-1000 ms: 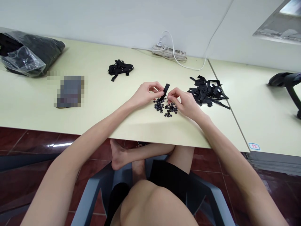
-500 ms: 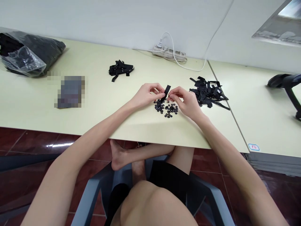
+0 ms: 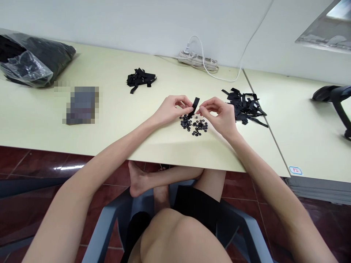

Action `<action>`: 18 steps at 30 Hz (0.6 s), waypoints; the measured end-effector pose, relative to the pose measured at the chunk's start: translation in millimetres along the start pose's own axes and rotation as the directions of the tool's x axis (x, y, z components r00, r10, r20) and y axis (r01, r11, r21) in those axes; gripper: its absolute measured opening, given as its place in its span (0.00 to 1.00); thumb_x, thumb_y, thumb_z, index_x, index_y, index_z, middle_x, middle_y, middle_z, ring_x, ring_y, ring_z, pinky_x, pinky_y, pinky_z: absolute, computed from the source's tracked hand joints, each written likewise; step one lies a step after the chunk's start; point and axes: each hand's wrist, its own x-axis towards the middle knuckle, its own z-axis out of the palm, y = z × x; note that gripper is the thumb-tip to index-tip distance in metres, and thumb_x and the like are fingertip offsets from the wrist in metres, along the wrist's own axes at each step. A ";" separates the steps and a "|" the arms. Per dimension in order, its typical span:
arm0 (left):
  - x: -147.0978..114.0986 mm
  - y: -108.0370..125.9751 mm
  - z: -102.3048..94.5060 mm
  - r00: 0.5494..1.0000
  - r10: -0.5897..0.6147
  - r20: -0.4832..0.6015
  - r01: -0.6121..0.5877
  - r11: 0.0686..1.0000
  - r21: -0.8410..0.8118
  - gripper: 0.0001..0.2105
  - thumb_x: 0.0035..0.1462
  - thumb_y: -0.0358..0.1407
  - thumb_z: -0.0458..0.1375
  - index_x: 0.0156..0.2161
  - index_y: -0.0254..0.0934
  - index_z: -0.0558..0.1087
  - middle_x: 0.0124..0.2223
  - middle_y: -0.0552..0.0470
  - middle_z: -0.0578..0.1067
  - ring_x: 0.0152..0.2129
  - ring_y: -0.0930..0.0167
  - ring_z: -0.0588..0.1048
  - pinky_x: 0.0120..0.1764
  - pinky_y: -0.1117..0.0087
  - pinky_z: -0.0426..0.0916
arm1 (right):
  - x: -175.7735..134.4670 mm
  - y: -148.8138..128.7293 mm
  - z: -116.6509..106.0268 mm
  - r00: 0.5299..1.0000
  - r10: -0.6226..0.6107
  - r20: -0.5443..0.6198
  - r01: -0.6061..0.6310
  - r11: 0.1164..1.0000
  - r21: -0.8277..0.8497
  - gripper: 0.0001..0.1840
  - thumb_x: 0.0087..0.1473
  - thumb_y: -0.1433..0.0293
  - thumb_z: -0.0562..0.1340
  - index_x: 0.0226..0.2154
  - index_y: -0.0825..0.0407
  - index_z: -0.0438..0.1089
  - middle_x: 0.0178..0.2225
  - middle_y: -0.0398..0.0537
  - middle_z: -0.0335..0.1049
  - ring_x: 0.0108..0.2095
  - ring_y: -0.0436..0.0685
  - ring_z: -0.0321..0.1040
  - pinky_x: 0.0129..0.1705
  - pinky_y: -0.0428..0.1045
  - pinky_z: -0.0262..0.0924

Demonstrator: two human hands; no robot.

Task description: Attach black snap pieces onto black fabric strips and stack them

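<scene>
My left hand (image 3: 178, 109) is closed in a pinch on a short black fabric strip (image 3: 195, 105), whose upper end sticks up past the fingertips. Close by on the right, my right hand (image 3: 218, 113) has its thumb and index fingertip drawn together just beside the strip. Whatever lies between those fingertips is too small to make out. Below both hands, small round black snap buttons (image 3: 201, 126) are scattered in loose clusters on the pale table (image 3: 164, 146).
Black strips lie in a small pile (image 3: 140, 78) at the back left and a larger pile (image 3: 244, 106) beside my right hand. A clear plastic bag (image 3: 38, 60) of black material sits far left, near a blurred dark object (image 3: 82, 106). A power strip (image 3: 199, 61) lies against the wall.
My right hand's fingertips have shifted slightly right, away from the strip, and the dark bit seen at them before no longer shows there. My left hand keeps its hold.
</scene>
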 end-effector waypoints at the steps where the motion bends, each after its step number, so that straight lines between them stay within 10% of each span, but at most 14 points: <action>1: 0.0 -0.1 0.1 1.000 0.006 -0.003 -0.006 1.000 0.003 0.10 0.60 0.41 0.72 0.38 0.36 0.83 0.41 0.47 0.85 0.38 0.69 0.79 0.46 0.64 0.72 | 0.1 -0.5 0.0 1.000 -0.004 -0.003 0.004 1.000 0.007 0.07 0.69 0.61 0.72 0.40 0.45 0.79 0.34 0.43 0.85 0.36 0.58 0.87 0.44 0.57 0.84; 18: 1.0 -3.7 2.0 1.000 0.014 -0.003 -0.014 1.000 0.015 0.09 0.57 0.41 0.72 0.36 0.37 0.85 0.39 0.48 0.85 0.37 0.69 0.79 0.44 0.65 0.72 | -3.0 -7.1 6.3 0.991 -0.119 -0.064 0.113 0.989 -0.095 0.04 0.63 0.71 0.75 0.38 0.44 0.86 0.35 0.43 0.87 0.34 0.58 0.83 0.42 0.56 0.81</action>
